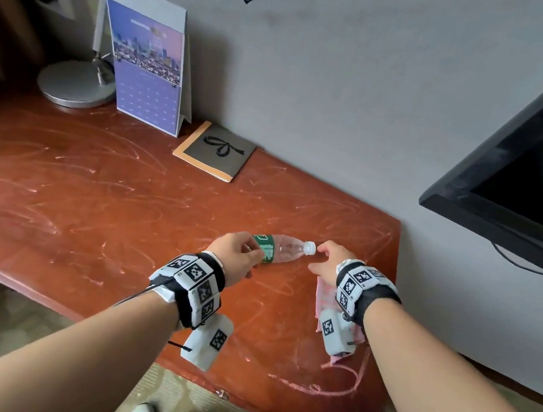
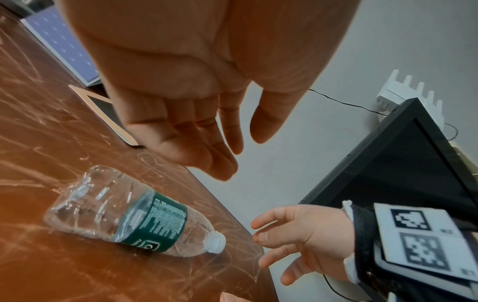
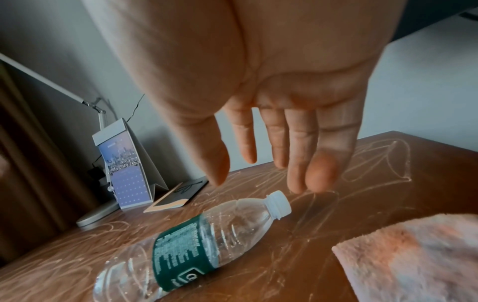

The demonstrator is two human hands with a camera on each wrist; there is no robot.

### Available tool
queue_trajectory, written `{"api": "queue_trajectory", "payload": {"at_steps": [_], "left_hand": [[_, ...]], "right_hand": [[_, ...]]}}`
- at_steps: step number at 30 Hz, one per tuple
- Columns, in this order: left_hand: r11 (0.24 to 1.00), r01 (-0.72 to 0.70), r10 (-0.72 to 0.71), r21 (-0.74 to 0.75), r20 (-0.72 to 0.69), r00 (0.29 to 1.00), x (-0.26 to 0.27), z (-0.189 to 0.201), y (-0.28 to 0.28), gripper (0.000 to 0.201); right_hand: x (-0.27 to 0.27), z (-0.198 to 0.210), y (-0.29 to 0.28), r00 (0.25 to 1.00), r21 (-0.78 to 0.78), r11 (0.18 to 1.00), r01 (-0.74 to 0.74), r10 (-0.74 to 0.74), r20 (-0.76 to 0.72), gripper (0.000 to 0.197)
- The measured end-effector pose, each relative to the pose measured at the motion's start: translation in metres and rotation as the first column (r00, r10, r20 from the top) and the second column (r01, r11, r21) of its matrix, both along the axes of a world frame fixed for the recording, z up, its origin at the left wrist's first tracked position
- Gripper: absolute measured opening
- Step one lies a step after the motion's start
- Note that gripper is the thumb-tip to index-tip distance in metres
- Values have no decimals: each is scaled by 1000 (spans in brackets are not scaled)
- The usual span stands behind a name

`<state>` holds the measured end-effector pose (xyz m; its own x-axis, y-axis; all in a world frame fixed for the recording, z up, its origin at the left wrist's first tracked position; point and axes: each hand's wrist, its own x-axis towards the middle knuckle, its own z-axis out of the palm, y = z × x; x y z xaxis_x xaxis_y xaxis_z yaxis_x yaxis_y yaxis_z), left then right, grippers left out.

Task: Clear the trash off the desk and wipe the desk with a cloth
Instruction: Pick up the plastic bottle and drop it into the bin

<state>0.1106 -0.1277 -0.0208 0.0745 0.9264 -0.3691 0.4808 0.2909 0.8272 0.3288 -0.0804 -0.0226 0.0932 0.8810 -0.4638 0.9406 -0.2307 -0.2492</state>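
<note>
An empty plastic bottle with a green label lies on its side on the red-brown worktop, toward the right end, its white cap pointing right. The left hand hovers over the bottle's base and label; the wrist views show its fingers straight and loose, above the bottle and apparently not touching it. The right hand is just beside the cap, its fingers also spread and relaxed, holding nothing. A pink cloth lies on the worktop just under the right wrist, near the right edge. Pale chalk-like scribbles cover most of the surface.

The step in hand looks like clearing the trash: both hands are closing on the bottle, and the wiping has not begun, since the marks remain and the cloth is untouched.

The next move calls for a curl of the fingers round the bottle's body. The thin, partly crumpled plastic will give under pressure and may roll, so a grasp at the label band, where it is stiffest, seems best, then a lift away to a bin, which is not in view.

At the far left stand a desk lamp and a calendar, with a notebook flat beside them; a dark screen hangs on the wall at right.
</note>
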Motion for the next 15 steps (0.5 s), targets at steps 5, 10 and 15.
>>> {"api": "queue_trajectory", "payload": {"at_steps": [5, 10, 15], "left_hand": [[996, -91, 91, -19, -13, 996, -2, -2, -6, 11], [981, -194, 194, -18, -28, 981, -15, -3, -20, 13], [951, -307, 306, -26, -46, 951, -31, -6, -37, 14]], "right_hand": [[6, -15, 27, 995, -37, 995, -90, 91, 42, 49], [2, -42, 52, 972, -79, 979, -188, 197, 126, 64], [-8, -68, 70, 944, -159, 959, -234, 263, 197, 66]]}}
